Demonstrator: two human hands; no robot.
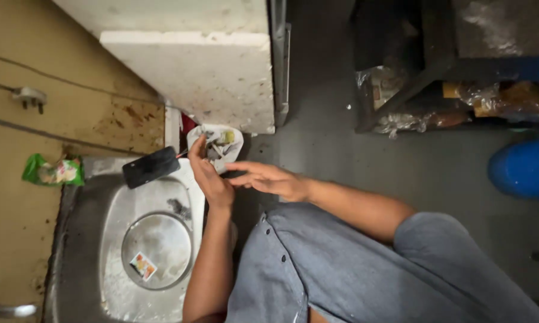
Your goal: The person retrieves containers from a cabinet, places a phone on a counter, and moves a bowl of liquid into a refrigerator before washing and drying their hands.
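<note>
Left hand (212, 176) gripping crumpled white wrapper (221, 143) full of scraps, right hand (272, 179) flat and loose-fingered beside it, dull scuffed steel sink (84, 239), round plate (160, 242) inside

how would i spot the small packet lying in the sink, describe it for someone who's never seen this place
Start at the steel sink at lower left and find the round metal plate lying in its basin. The packet lies flat near that plate's lower left edge. It is a small white rectangle with an orange picture, the only colourful thing in the grey basin.
</note>
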